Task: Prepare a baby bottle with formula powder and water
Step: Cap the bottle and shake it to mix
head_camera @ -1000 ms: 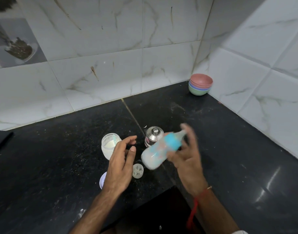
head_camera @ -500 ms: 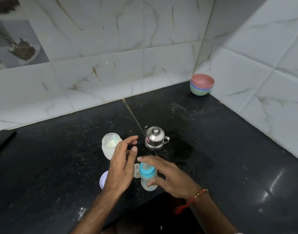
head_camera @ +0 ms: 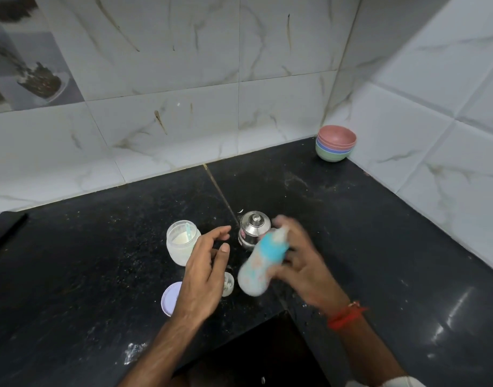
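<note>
A baby bottle (head_camera: 260, 263) with a blue collar and milky white liquid inside is held in the air, tilted with its teat end up and away, blurred by motion. The right hand (head_camera: 301, 263) grips it, fingers wrapped around its middle; a red thread bracelet (head_camera: 344, 317) circles that wrist. The left hand (head_camera: 205, 277) hovers just beside the bottle, fingers spread and holding nothing. Under both lies a black stone countertop (head_camera: 100, 275), near its front edge. Beyond the left hand stands an open jar of white powder (head_camera: 181, 244) with a scoop in it. A small lidded steel pot (head_camera: 253, 227) stands behind the bottle. A lilac lid (head_camera: 170, 298) and a small clear cap (head_camera: 228, 283) lie partly hidden under the left hand. Stacked coloured bowls (head_camera: 336, 146) sit in the far right corner.
</note>
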The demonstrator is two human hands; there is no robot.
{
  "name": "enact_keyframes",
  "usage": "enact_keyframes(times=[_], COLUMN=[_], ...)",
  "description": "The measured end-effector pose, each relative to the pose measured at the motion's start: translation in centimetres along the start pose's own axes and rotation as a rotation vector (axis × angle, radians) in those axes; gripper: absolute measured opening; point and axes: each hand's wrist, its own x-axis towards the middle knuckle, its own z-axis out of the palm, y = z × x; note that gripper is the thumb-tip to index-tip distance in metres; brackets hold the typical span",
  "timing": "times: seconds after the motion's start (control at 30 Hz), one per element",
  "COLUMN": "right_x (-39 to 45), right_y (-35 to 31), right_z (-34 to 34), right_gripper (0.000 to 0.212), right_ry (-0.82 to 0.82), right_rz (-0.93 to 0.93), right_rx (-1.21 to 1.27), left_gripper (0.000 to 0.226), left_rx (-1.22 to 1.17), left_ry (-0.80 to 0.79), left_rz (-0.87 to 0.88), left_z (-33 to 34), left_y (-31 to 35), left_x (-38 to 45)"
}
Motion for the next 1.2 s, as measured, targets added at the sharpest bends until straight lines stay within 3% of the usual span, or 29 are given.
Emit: enact_keyframes(times=[0.07,0.1,0.23,0.27,0.33,0.37,0.43,0.5,0.57,0.63,0.7,0.73,0.87,1.0,1.2], right_x=[-0.2,-0.2,0.8,1.2,2.0,2.2,2.5,2.2,2.0,2.1,2.4,2.7,4.8,8.6,16.6], right_y=[0.1,-0.3,-2.2,-2.4,-2.4,-2.6,-2.4,-1.7,-0.7,0.3,1.0,1.3,1.6,1.5,4.1], right_z=[0.1,0.4,-0.8,-1.9,-3.7,-3.6,-2.6,-1.3,0.0,0.9,1.8,2.2,2.2,1.9,1.9], right_gripper=[0.077,0.078,0.096,0.091,0.061,0.061,0.092,0.104,0.095,0.089,0.083,0.083,0.095,0.109,0.107], right_ry=[-0.211,-0.165,0.505,0.605,0.631,0.634,0.627,0.542,0.331,-0.013,-0.258,-0.292,-0.193,0.045,0.280], right_rz=[0.063,0.059,-0.081,-0.146,-0.269,-0.281,-0.226,-0.103,-0.006,0.089,0.123,0.131,0.219,0.227,0.213], right_rx=[-0.311,-0.239,0.734,1.009,1.383,1.399,1.225,0.844,0.341,-0.145,-0.393,-0.452,-0.488,-0.505,-0.529], left_gripper=[0.033,0.033,0.031,0.032,0.033,0.033,0.033,0.033,0.033,0.033,0.033,0.033,0.033,0.032,0.032], left_rx=[0.002,0.004,0.003,0.001,-0.004,-0.005,-0.004,0.004,0.002,0.001,0.004,0.002,-0.015,0.004,0.007], left_ry=[-0.009,-0.009,0.014,0.019,0.019,0.015,0.006,0.002,0.005,0.007,0.007,0.011,0.045,0.047,0.076], left_rz=[0.007,0.010,-0.003,-0.016,-0.032,-0.037,-0.040,-0.039,-0.035,-0.027,-0.020,-0.020,-0.032,-0.037,-0.047], left_z=[0.0,0.0,-0.4,-0.5,-0.5,-0.5,-0.4,-0.3,-0.3,-0.4,-0.8,-1.0,-2.1,-3.4,-4.7], left_y=[0.2,0.2,0.0,-0.2,-0.3,-0.3,-0.3,-0.4,-0.4,-0.4,-0.4,-0.5,-1.1,-2.1,-2.7], left_x=[0.1,0.1,0.2,0.2,0.1,0.1,0.0,0.2,0.4,0.5,0.7,0.8,1.1,1.4,1.6])
